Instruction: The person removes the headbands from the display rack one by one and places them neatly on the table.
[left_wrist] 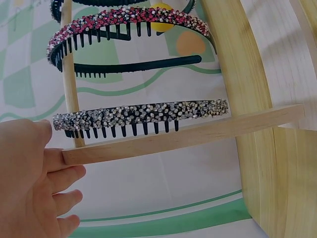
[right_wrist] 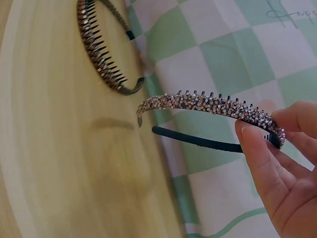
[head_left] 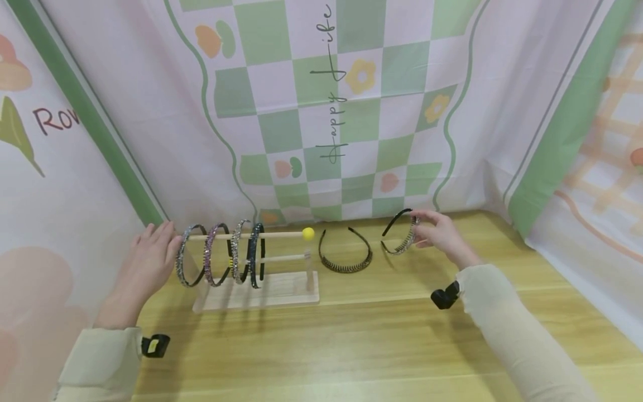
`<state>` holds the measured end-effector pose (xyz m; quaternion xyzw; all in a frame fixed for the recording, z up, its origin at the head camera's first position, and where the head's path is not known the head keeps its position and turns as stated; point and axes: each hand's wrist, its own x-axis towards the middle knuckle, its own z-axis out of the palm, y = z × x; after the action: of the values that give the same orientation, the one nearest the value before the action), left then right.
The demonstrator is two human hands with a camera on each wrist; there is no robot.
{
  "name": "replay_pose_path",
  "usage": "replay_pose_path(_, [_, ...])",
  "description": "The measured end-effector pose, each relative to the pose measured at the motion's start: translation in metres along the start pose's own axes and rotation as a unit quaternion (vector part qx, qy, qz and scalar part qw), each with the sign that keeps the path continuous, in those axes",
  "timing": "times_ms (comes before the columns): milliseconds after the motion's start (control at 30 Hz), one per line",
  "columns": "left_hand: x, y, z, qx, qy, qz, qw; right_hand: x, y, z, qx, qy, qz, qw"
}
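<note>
My right hand (head_left: pixel 436 230) holds a glittery headband (right_wrist: pixel 208 105) at one end of its arc, thumb and fingers pinching it close to the far curtain, over the table. It has black teeth and a bare black arm. On the left, my left hand (head_left: pixel 152 258) grips the top of the end upright (left_wrist: pixel 148 144) of a wooden headband rack (head_left: pixel 291 296). Its thumb is beside a silver headband (left_wrist: pixel 143 116) on the rod. Further along hang a pink headband (head_left: pixel 208 257), another silver headband (head_left: pixel 236 257) and a dark blue headband (head_left: pixel 254 259).
A dark gold toothed headband (head_left: pixel 346 268) lies on the wooden table (head_left: pixel 301 352) between the rack and my right hand. The rack's upper rod ends in a yellow ball (head_left: pixel 308 234). A checked curtain (head_left: pixel 321 111) hangs behind, with more printed cloth on both sides.
</note>
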<state>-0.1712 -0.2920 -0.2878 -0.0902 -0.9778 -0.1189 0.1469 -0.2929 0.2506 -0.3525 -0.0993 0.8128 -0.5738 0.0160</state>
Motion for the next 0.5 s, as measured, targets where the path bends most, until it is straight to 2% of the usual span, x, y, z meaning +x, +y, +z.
replay_pose_path(500, [0.001,-0.001,0.000,0.005,-0.002,-0.001,1.0000,0.001,0.021,0.002,-0.010,0.007,0.022,0.9997])
